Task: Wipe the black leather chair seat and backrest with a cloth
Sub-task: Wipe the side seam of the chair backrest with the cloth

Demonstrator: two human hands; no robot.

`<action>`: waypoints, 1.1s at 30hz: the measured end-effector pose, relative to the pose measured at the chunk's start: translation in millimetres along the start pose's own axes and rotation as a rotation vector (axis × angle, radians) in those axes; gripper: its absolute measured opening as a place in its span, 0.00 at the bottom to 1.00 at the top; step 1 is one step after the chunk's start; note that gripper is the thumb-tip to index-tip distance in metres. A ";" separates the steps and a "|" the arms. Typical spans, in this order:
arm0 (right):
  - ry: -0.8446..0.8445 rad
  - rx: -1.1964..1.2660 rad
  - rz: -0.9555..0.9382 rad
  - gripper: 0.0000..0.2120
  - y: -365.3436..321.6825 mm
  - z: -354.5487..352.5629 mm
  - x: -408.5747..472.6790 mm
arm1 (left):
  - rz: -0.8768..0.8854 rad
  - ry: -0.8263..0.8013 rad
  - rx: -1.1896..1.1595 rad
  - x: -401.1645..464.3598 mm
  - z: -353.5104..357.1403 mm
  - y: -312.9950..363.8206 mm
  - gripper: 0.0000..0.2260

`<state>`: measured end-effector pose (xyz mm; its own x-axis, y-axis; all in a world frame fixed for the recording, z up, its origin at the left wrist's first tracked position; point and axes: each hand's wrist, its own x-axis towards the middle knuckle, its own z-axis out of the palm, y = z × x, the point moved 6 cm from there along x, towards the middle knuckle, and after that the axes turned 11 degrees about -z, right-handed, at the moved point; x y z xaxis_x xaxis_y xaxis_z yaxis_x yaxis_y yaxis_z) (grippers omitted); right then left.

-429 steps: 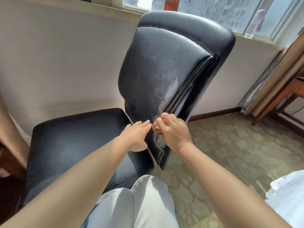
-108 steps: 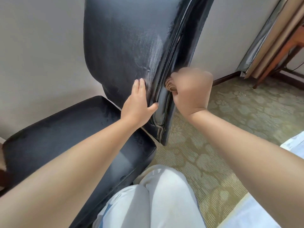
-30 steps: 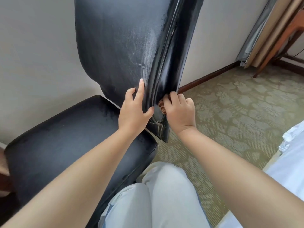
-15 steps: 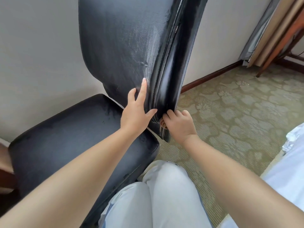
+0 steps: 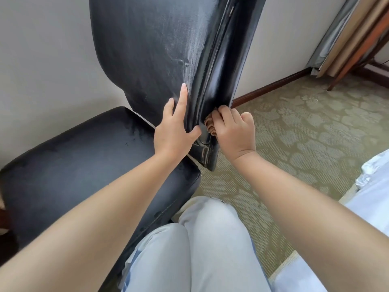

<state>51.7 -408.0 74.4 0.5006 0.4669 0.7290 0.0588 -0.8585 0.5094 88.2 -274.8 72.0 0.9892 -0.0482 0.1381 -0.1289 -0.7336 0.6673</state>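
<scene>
You're on the backrest edge pass, low down, near the bottom corner. Seat sits below and left, dull and streaky, so I'd guess it needs doing or redoing; can't tell from here.

Right hand: fingers curled tight round a bunched brownish cloth, pressing it against the glossy side edge of the backrest. Most of the cloth is buried under the fingers, only a ribbed bit shows.

Left hand: fingers straight and flat on the front face, thumb hooked toward the edge, bracing the backrest, not gripping anything.

Next move, my read: run the cloth along the side panel and finish the bottom corner, where the leather looks creased and worn. Keep the left hand braced so the back doesn't flex away from the pressure. The front face shows pale wipe streaks near the seam; worth another pass with a flatter cloth. Then drop to the seat. Watch your knees, they're right against the seat front.
</scene>
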 end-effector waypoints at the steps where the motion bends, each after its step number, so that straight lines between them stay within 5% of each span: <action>1: -0.006 0.000 -0.009 0.10 -0.4 2.4 -0.6 | -0.002 0.003 -0.007 1.3 0.2 0.7 0.44; 16: -0.054 0.011 -0.069 0.13 -10.5 19.4 -12.2 | 0.056 0.126 0.028 1.6 10.2 -2.3 0.40; 33: -0.255 0.066 -0.219 0.14 -33.0 41.6 -36.0 | 0.024 0.005 0.057 -1.2 18.1 -9.0 0.40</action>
<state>67.7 -405.3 12.3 0.6692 0.5807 0.4637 0.2403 -0.7596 0.6044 89.4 -280.4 52.6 0.9856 -0.0630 0.1568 -0.1480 -0.7694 0.6213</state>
